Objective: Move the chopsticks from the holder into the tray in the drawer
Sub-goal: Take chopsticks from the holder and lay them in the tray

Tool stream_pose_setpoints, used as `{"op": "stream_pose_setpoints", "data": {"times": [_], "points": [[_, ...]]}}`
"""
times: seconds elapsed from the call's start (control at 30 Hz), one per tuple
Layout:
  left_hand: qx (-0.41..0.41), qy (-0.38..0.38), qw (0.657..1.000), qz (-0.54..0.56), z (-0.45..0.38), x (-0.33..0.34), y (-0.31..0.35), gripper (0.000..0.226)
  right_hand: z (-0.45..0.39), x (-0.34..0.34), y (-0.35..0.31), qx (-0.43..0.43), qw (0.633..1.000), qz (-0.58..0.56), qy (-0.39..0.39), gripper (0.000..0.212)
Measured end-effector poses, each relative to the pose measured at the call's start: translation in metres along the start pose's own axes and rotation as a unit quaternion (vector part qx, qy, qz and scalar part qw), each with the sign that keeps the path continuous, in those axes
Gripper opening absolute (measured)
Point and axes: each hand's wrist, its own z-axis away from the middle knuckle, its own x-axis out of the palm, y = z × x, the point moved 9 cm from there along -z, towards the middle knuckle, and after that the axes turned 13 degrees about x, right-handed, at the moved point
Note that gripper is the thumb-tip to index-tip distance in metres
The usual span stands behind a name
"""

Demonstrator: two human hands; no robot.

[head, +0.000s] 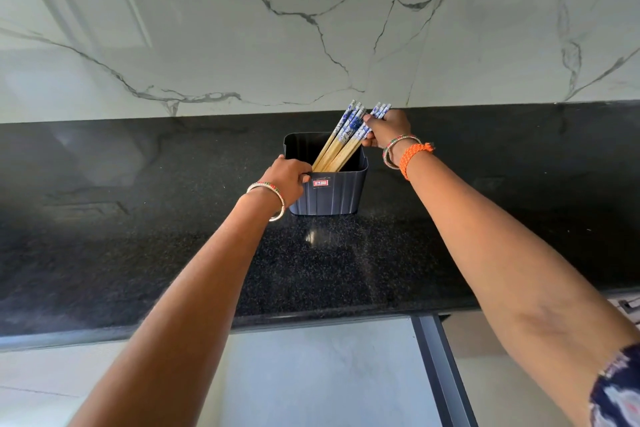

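Left hand (289, 177) grips holder (329, 191); right hand (384, 130) grips chopsticks (341, 142).

One holder (327, 184), two hands, and roughly ten chopsticks (341, 144), bunched too tightly to count.

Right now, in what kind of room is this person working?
Most likely a home kitchen. A dark speckled stone countertop runs along a marble-veined white wall, and on it stands a dark holder of chopsticks, with both hands on them.
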Motion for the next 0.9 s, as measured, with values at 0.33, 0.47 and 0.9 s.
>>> {"op": "stream_pose_setpoints", "data": {"times": [0.33, 0.47, 0.9], "points": [[-0.017, 0.015, 0.997, 0.076, 0.005, -0.014, 0.013, 0.057, 0.050, -0.068, -0.042, -0.095, 0.984, -0.043, 0.142, 0.018], [0.067, 0.087, 0.992, 0.058, 0.014, -0.047, 0.066, 0.071, 0.095, -0.104, -0.049, -0.113, 0.970, -0.166, 0.135, 0.021], [0.040, 0.005, 0.993, -0.107, 0.180, 0.031, 0.115, 0.030, 0.308, -0.089, 0.084, -0.157, 0.908, 0.269, 0.281, 0.060]]}}
